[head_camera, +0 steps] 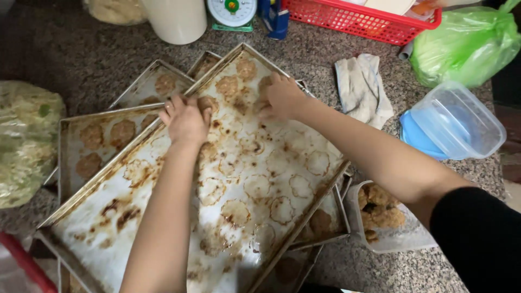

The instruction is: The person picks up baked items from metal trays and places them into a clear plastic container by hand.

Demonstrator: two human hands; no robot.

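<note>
Cookies (234,86) lie under both hands (187,119) (279,97) on the top baking tray (163,217).

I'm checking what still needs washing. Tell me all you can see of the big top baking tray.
The big baking tray is a rectangular metal tray with a low rim, lying diagonally atop other trays. Its surface is greasy, with brown baked rings and a few cookies at its far end. The left hand and right hand rest there.

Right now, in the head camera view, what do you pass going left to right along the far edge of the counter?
Pale lump of dough → white container → kitchen scale → blue object → red basket → green plastic bag.
</note>
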